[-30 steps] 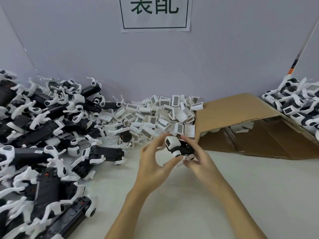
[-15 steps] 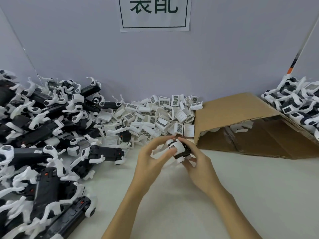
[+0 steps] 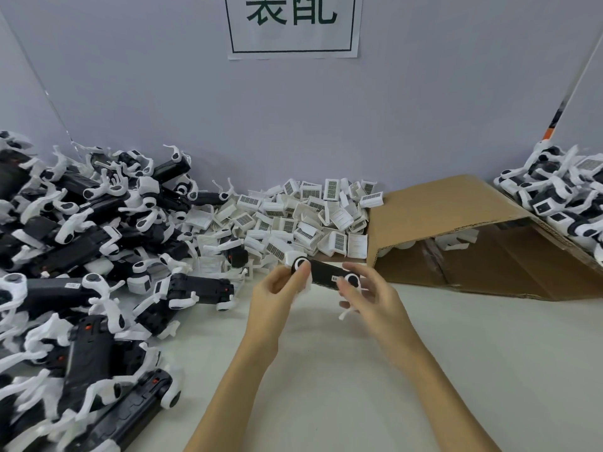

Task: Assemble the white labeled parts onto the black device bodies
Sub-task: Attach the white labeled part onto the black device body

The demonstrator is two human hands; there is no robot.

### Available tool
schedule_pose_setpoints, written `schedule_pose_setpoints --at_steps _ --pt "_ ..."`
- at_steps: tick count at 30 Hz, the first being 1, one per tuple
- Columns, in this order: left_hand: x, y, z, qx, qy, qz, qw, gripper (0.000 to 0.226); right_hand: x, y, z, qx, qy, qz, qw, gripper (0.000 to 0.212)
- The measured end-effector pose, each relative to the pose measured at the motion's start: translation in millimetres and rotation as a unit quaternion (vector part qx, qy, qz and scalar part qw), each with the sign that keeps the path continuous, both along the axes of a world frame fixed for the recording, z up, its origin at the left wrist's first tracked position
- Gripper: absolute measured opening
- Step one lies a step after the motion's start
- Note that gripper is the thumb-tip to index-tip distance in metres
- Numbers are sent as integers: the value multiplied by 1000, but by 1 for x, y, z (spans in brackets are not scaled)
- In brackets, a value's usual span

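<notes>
I see both hands meeting just below the middle of the frame, holding one long black device body with white ringed end caps (image 3: 328, 276) level above the pale tabletop (image 3: 473, 370). My left hand (image 3: 277, 296) curls its fingers round the left end, thumb pressed on the ringed cap; my right hand (image 3: 368, 296) pinches the right end with thumb and forefinger, the other fingers spread loosely, and a thin white arm of the part sticks out below them. Whether a labeled piece is seated on that body I cannot tell, as the fingers cover its ends. The open room lies in the lower right of the frame, bare table out to the edge. On the left a heap of black bodies with white arms (image 3: 81, 272) crowds in and is cut off by the frame's left and bottom edges. Just behind the hands sits the pile of small white barcode-labeled parts (image 3: 303, 216), against the grey wall (image 3: 424, 109). To their right an open brown cardboard box (image 3: 440, 203) lies on its side, its interior shadowed. A further stack of black-and-white units (image 3: 561, 197) is clipped at the right edge, and a white paper sign (image 3: 293, 24) is cut off at the top.
</notes>
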State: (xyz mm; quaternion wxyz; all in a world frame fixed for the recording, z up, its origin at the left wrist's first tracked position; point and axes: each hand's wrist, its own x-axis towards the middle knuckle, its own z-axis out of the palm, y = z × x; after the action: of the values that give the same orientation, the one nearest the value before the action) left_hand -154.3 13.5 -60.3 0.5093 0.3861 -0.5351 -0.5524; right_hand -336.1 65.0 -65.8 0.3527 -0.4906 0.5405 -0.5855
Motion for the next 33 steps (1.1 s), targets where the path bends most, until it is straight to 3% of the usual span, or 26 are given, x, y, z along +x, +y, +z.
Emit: schedule_pose_setpoints --at_steps 2,5,9,11,15,16,19,21,23,26,33 --pt "3 -1 -1 17 16 -15 1000 52 0 0 2 43 -78 36 995 53" --pt "3 1 0 11 4 -35 999 43 -1 0 2 53 -67 43 995 53" --pt "-3 1 -1 39 -22 -14 999 58 -3 1 3 69 -21 29 997 61" --pt "-3 -1 -4 43 -32 -18 998 65 -1 3 7 59 -1 24 998 57" --pt "-1 -6 -8 51 -22 -67 996 65 -1 6 11 6 -11 -15 1000 27" --pt "-1 -7 -7 59 -11 -70 996 70 -2 6 10 -12 -4 -14 1000 31" --pt "-3 -8 -6 62 46 -36 996 89 -1 9 6 -49 93 34 994 71" --pt "-2 -9 -8 30 74 24 997 84 4 9 3 -62 182 45 980 86" --pt "2 -11 -10 12 98 99 990 80 11 7 -2 -96 262 39 959 85" --pt "7 -15 -11 24 148 173 973 78 22 8 -4 -133 303 51 942 82" --pt "15 -19 -10 36 192 172 966 80 34 8 -1 -171 304 47 936 79"
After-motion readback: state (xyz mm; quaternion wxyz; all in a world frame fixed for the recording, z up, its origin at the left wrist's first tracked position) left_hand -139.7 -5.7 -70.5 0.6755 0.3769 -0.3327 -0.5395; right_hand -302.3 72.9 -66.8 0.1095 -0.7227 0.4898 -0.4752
